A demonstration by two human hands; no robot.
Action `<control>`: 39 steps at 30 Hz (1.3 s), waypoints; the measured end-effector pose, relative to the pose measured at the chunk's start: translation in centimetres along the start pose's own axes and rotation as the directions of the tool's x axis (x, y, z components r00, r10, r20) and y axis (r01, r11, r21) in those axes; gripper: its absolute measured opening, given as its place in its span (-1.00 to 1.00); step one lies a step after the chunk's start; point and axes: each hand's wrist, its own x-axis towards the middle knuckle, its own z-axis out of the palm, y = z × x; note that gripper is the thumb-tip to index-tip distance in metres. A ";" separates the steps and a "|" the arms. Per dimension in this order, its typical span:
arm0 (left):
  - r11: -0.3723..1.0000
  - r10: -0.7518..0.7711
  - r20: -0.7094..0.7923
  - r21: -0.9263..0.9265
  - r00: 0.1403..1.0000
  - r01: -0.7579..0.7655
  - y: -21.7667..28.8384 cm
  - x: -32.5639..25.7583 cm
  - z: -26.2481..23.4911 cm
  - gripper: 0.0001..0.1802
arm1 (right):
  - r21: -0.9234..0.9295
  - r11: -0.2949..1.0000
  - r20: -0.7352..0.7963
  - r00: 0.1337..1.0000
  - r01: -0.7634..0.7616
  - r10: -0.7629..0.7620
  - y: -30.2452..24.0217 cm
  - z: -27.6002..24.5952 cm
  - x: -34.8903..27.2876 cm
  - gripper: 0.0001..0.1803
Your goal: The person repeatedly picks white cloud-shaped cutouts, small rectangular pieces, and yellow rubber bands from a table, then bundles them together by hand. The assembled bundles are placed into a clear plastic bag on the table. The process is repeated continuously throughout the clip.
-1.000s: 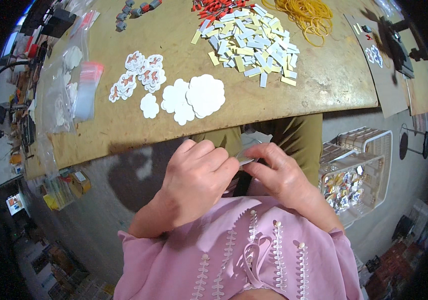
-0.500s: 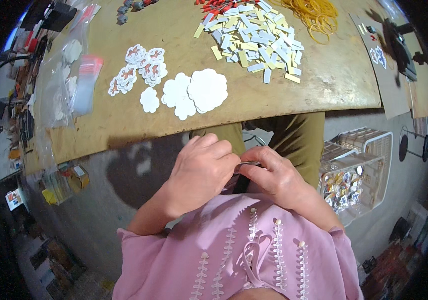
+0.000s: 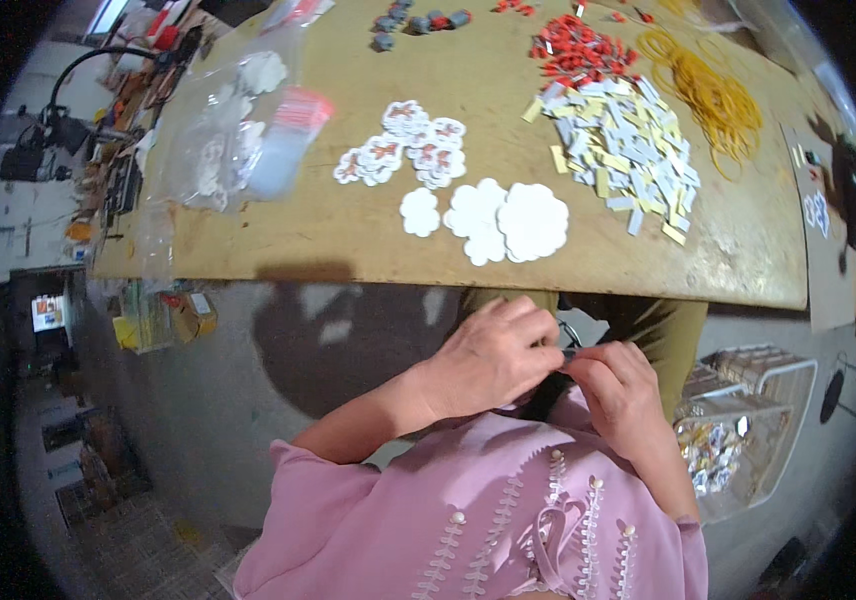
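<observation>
In front of my lap, below the table's near edge, my left hand (image 3: 500, 358) and my right hand (image 3: 620, 388) meet with fingertips closed. A small, thin, dark piece (image 3: 570, 353) shows between the pinching fingers; its kind is too small and too covered to tell. On the table beyond lie white scalloped cutouts (image 3: 533, 222), and behind them to the left sit smaller cutouts printed with brown figures (image 3: 383, 152). Neither hand touches these.
A heap of white and yellow strips (image 3: 628, 150) lies at the right, with small red parts (image 3: 583, 50) and yellow rubber bands (image 3: 713, 95) behind. Plastic bags (image 3: 283, 150) are at the left. A white plastic basket (image 3: 773, 430) with colourful pieces stands on the floor, right.
The whole view has shifted, so the table items and my hands appear farther right and more of the red parts shows. My hands stay together, pinching the small piece.
</observation>
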 end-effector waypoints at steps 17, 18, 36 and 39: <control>0.861 -0.232 -0.413 0.334 0.881 0.383 -7.9 -2.9 -9.0 -0.60 | -0.070 0.995 0.037 0.997 -0.068 0.070 0.4 0.3 -0.3 -0.73; 0.862 -0.223 -0.411 0.340 0.884 0.376 -8.0 -2.8 -8.9 -0.60 | -0.067 0.996 0.029 0.998 -0.062 0.064 0.3 0.4 -0.2 -0.74; 0.913 -0.194 -0.466 0.236 0.863 0.333 -8.3 -2.3 -8.1 -0.87 | -0.068 0.996 0.033 0.998 -0.049 0.052 1.0 1.2 -0.7 -0.78; 0.923 -0.243 -0.509 0.142 0.826 0.359 -8.5 -1.9 -8.2 -0.88 | -0.067 0.996 0.031 0.998 -0.053 0.055 1.0 1.2 -0.7 -0.78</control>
